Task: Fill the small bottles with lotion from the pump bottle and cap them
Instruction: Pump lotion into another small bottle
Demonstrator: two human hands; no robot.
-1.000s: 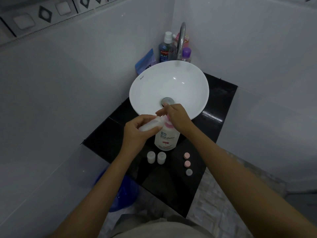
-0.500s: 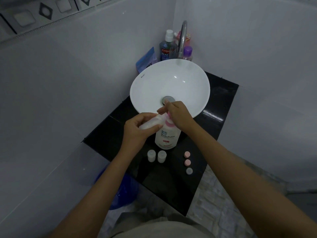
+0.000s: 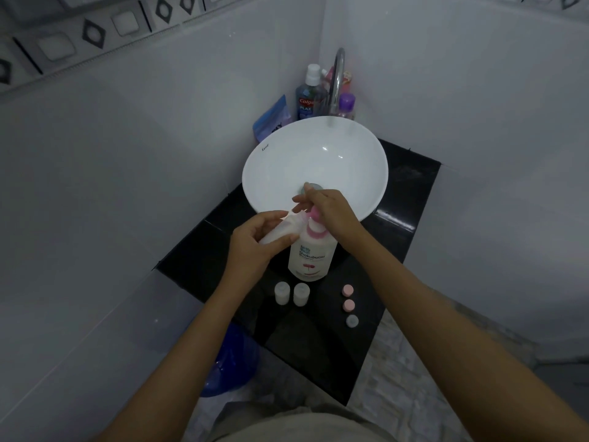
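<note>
Lotion pump bottle (image 3: 310, 255), white with a pink pump head, is seen upright on the black countertop (image 3: 322, 339), at about 6 o'clock from the white basin (image 3: 350, 173). A small translucent bottle (image 3: 282, 229) is gripped by the left hand (image 3: 255, 247) and is held tilted, with its mouth close to the pump spout. The right hand (image 3: 331, 212) is laid on the pump head, fingers mostly straight; whether it presses cannot be told. Two small open bottles (image 3: 291, 293) are placed upright side by side at 6 o'clock from the pump bottle. Three caps (image 3: 348, 305), two pink and one grey, are set in a row at about 4 o'clock from it. A mouthwash bottle (image 3: 307, 97) is found at 12 o'clock behind the basin, beside the faucet (image 3: 337, 81).
</note>
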